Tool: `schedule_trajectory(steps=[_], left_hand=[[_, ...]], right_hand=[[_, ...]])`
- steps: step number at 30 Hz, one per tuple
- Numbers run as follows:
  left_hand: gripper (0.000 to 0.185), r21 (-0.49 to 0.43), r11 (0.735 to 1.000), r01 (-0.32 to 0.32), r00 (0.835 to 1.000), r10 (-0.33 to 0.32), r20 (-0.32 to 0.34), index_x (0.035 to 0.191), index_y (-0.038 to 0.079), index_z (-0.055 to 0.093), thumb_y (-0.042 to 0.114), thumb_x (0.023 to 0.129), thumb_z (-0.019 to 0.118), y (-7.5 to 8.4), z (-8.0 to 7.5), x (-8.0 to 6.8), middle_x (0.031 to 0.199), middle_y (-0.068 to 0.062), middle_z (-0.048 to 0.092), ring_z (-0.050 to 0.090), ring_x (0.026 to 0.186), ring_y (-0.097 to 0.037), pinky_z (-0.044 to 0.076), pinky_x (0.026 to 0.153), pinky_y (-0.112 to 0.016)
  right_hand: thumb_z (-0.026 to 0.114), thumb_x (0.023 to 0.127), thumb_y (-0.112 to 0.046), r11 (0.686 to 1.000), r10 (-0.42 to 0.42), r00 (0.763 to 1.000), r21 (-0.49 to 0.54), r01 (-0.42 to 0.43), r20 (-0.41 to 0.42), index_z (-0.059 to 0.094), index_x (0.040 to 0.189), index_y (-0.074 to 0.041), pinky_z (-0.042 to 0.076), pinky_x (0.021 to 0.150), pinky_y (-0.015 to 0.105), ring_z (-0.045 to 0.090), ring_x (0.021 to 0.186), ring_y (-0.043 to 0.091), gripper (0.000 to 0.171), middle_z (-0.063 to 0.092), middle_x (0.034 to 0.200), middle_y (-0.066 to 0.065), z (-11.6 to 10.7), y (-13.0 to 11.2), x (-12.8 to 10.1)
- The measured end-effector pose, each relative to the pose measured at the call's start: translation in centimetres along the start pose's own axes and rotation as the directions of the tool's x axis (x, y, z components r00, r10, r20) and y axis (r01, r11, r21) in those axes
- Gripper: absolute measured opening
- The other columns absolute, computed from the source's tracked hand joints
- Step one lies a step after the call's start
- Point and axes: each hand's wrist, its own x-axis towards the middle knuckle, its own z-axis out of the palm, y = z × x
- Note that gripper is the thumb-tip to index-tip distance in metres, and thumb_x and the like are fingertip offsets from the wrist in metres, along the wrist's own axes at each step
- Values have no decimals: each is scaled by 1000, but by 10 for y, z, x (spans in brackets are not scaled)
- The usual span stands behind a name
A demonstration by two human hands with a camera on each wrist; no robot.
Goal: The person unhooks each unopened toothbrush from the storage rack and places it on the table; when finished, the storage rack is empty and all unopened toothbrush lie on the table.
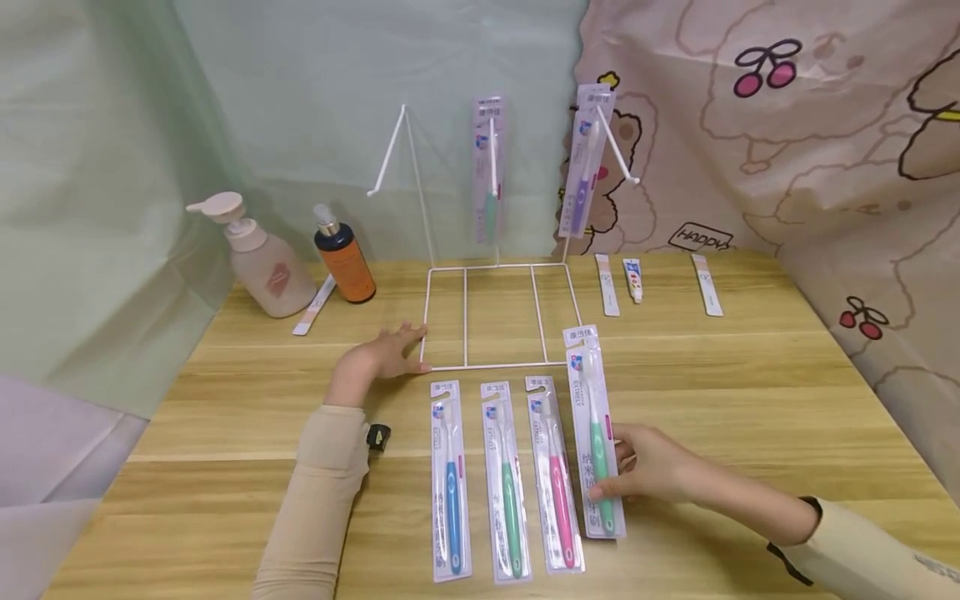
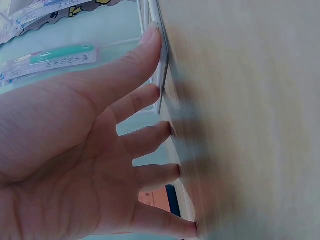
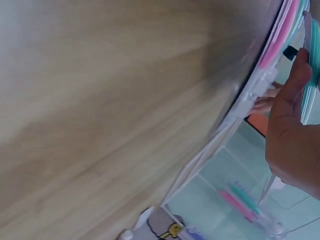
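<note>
My right hand pinches the green packaged toothbrush off the worktop; my left hand, fingers spread flat, steadies the wire rack.

White wire rack; blue, green and pink packaged toothbrushes; orange bottle; beige pump bottle; cherry-and-bear patterned curtain.

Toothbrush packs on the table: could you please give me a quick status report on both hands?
Left hand flat, steadying wire rack. Right hand pinching rightmost green toothbrush pack. Three packs alongside; nothing blocking.
</note>
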Motion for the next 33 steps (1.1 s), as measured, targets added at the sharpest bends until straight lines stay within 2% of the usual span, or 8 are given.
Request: schedule_trajectory(steps=[3,8,14,19,23,26,33], left_hand=[[76,1,1000,-9,1000,9,1,151,13,15,38,92,56,0,0,2,154,-21,0,-4,137,-50,7,105,-68],[77,2,1000,-18,1000,18,-6,150,13,16,39,91,57,-3,2,5,154,-22,1,-4,137,-50,8,106,-68],[76,10,1000,-16,1000,16,-3,150,12,16,39,92,56,-2,1,3,154,-23,1,-2,137,-51,9,105,-68],[75,5,1000,-5,1000,5,-4,150,13,16,39,92,56,-1,-1,2,154,-22,1,-3,137,-50,8,106,-68],[76,7,1000,0,1000,0,-5,151,13,16,38,92,56,-1,-1,2,154,-22,0,-3,137,-49,8,106,-68],[76,8,1000,0,1000,0,-9,151,13,16,38,92,56,-1,-1,2,154,-22,1,-3,137,-49,9,105,-68],[76,-6,1000,6,1000,-6,-1,151,13,15,39,92,56,0,1,0,155,-21,0,-4,137,-49,8,104,-69]], right_hand=[[83,67,-24,999,47,999,25,-48,19,44,125,12,57,64,33,66,78,22,79,67,86,8,0,6,-6],[82,69,-20,993,102,994,59,-104,47,42,127,10,55,59,35,66,71,22,77,68,82,8,4,16,-11],[82,68,-28,984,175,984,26,-176,33,44,127,9,50,52,29,62,63,17,80,66,75,5,13,24,-10],[81,70,-30,984,180,984,-13,-180,18,52,116,3,47,48,26,58,56,14,64,65,72,4,13,26,-8],[80,71,-30,984,178,983,-14,-178,39,56,103,1,49,46,26,60,51,14,51,66,69,5,11,26,-7],[80,72,-33,982,187,981,-23,-186,55,56,96,0,52,45,28,62,48,16,47,66,66,6,10,26,-7],[76,74,-41,975,177,982,-151,-165,69,51,75,-5,50,42,26,59,41,13,43,61,53,5,7,27,-9]])
